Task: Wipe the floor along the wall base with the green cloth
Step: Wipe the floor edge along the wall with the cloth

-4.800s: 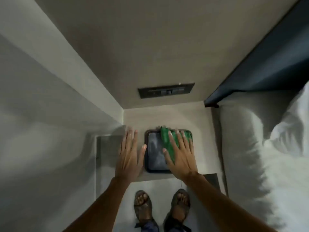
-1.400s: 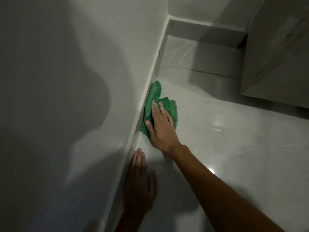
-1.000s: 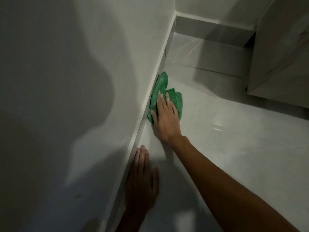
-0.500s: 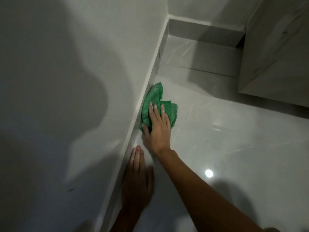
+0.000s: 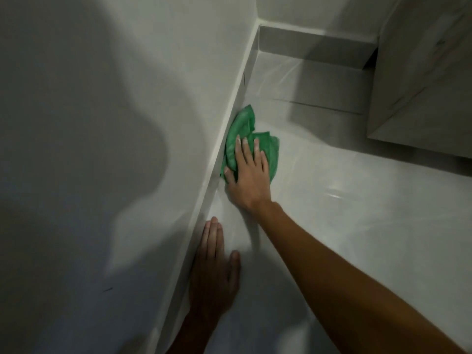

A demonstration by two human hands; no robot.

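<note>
A crumpled green cloth (image 5: pixel 241 127) lies on the glossy pale floor (image 5: pixel 357 226), pressed against the skirting (image 5: pixel 222 146) at the foot of the left wall. My right hand (image 5: pixel 251 175) lies flat on the cloth, fingers spread and pointing up the wall line, and covers its near half. My left hand (image 5: pixel 213 272) rests palm down on the floor beside the skirting, nearer to me, and holds nothing.
The white wall (image 5: pixel 102 123) fills the left side. A grey skirting (image 5: pixel 314 47) closes the far corner. A pale cabinet block (image 5: pixel 421 80) stands at the upper right, slightly off the floor. Open floor stretches to the right.
Since 4.8 s ago I have gone from wiping a dark tray to the floor. Over the last second my right hand slid the cloth back and forth along the skirting; my left hand stayed planted.
</note>
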